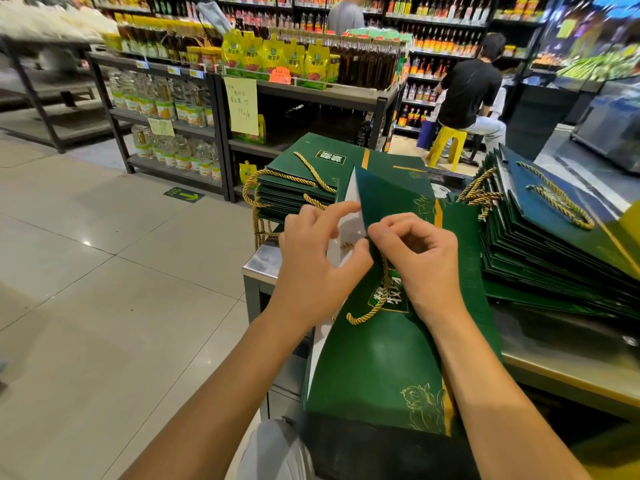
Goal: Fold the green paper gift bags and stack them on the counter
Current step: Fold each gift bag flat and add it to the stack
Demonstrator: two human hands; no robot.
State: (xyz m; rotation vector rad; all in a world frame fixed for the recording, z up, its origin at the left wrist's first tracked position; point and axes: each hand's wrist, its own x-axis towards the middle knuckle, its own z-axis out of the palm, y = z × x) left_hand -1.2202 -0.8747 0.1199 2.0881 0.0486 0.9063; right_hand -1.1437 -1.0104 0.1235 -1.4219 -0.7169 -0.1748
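Both left hand [311, 261] and right hand [426, 265] fingers [398, 221] pinch a flap of the green bag [377, 368]

Pale floor tiles [104, 271] fill the left of the frame, with a green arrow sticker [183, 195] at the foot of a dark metal rack [221, 133]. The rack carries clear oil bottles [162, 98], yellow pouches [277, 57] and a hanging handwritten note [241, 105]. At upper right a person in a black shirt [467, 95] sits on a yellow stool [446, 143] before shelves of sauce bottles [440, 39].
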